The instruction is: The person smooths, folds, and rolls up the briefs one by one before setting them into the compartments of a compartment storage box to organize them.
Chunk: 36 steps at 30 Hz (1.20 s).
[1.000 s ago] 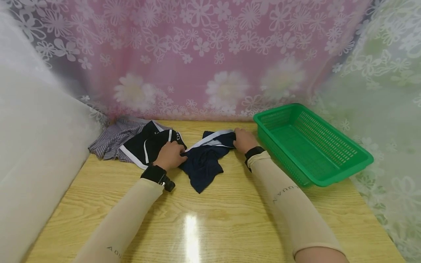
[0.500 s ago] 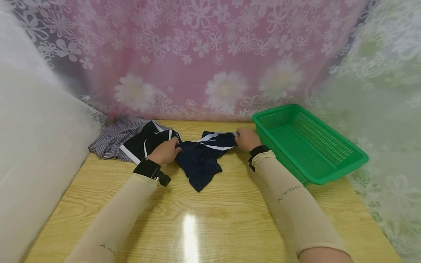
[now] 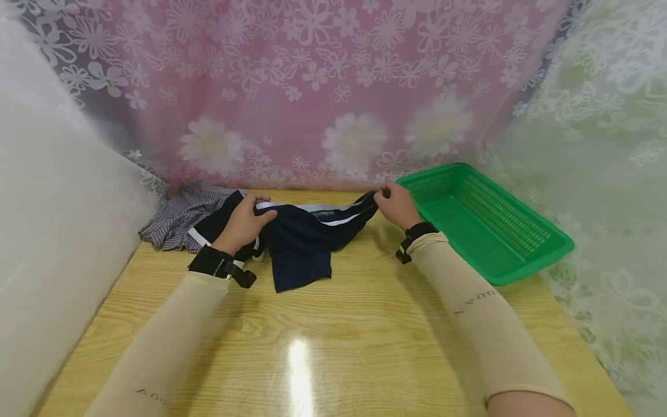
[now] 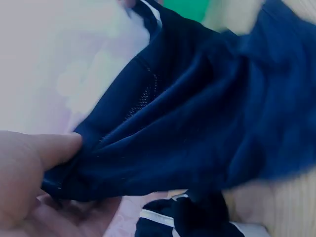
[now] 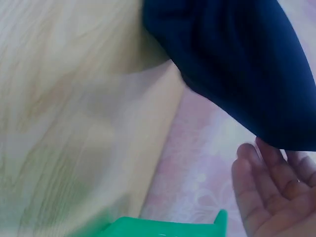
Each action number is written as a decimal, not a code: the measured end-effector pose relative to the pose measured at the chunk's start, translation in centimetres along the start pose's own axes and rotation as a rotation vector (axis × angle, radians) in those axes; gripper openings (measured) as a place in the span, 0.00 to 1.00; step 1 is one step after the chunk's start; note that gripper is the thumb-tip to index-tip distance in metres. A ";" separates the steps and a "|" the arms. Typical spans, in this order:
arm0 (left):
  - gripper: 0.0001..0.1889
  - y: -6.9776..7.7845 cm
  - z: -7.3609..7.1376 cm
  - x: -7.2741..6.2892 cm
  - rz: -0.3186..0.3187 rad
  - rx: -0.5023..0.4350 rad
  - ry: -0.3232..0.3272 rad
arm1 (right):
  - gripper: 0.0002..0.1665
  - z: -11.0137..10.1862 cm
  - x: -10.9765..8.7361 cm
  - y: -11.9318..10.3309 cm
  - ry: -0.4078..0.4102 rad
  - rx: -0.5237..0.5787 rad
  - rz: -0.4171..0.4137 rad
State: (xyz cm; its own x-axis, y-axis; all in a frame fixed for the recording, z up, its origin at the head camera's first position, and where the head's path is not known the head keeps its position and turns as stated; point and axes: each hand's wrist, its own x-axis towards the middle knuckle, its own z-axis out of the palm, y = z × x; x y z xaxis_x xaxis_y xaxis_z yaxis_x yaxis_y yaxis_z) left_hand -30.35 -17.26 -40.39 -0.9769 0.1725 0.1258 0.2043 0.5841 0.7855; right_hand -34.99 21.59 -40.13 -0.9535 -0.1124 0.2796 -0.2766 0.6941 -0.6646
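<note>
A pair of navy boxer briefs (image 3: 302, 246) with a pale waistband is stretched between my two hands, its top edge lifted off the table and a leg hanging toward me. At the left end my left hand (image 3: 241, 223) pinches the waistband; the left wrist view shows the thumb on one side of the navy cloth (image 4: 197, 113) and fingers on the other. My right hand (image 3: 398, 207) pinches the other end of the waistband beside the basket. In the right wrist view the fingers (image 5: 249, 185) lie at the cloth's edge; the thumb is hidden.
A black garment with white trim (image 3: 216, 223) lies partly under my left hand, on top of a grey striped garment (image 3: 174, 223). The green plastic basket (image 3: 563, 248) stands on the wooden table (image 3: 354, 341) at right. A pink floral curtain (image 3: 281, 104) hangs behind.
Both hands have lifted the waistband and moved apart, the left hand leftward, the right slightly up. The crumpled boxer briefs are now spread wider, with one leg hanging straight.
</note>
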 end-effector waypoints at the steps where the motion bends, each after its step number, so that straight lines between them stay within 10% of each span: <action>1: 0.27 0.1 -0.3 0.0 0.010 -0.043 0.013 | 0.15 -0.3 0.0 -0.3 0.005 0.047 -0.006; 8: 0.26 2.0 -1.3 -0.3 0.008 -0.362 0.151 | 0.21 -2.4 -0.2 -1.8 0.030 0.296 -0.077; 12: 0.22 2.3 -1.8 -0.6 0.080 -0.283 0.145 | 0.17 -3.9 -0.9 -2.6 -0.052 0.305 -0.087; 19: 0.15 4.5 -4.7 -2.4 0.218 -0.014 -0.285 | 0.22 -7.5 -2.3 -5.4 -0.627 0.193 -0.025; 25: 0.19 5.4 -6.0 -2.3 0.067 -0.270 -0.635 | 0.19 -8.5 -1.8 -6.1 -0.910 0.405 0.142; 31: 0.31 1.6 -2.6 -0.4 -0.158 0.005 -0.408 | 0.25 -5.2 -1.6 -4.2 -0.638 0.183 0.359; 36: 0.48 -1.0 0.3 0.0 -0.130 0.195 -0.205 | 0.52 -2.5 -2.2 -2.2 -0.477 -0.053 0.303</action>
State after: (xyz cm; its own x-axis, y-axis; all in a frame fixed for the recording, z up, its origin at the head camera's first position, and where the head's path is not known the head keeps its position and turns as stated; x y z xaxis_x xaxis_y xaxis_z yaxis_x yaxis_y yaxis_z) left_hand -30.51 -17.55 -41.34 -0.9669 0.2311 -0.1079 0.1062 0.7494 0.6535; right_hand -32.02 22.04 -37.54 -0.9412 -0.2030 -0.2702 0.0122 0.7786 -0.6274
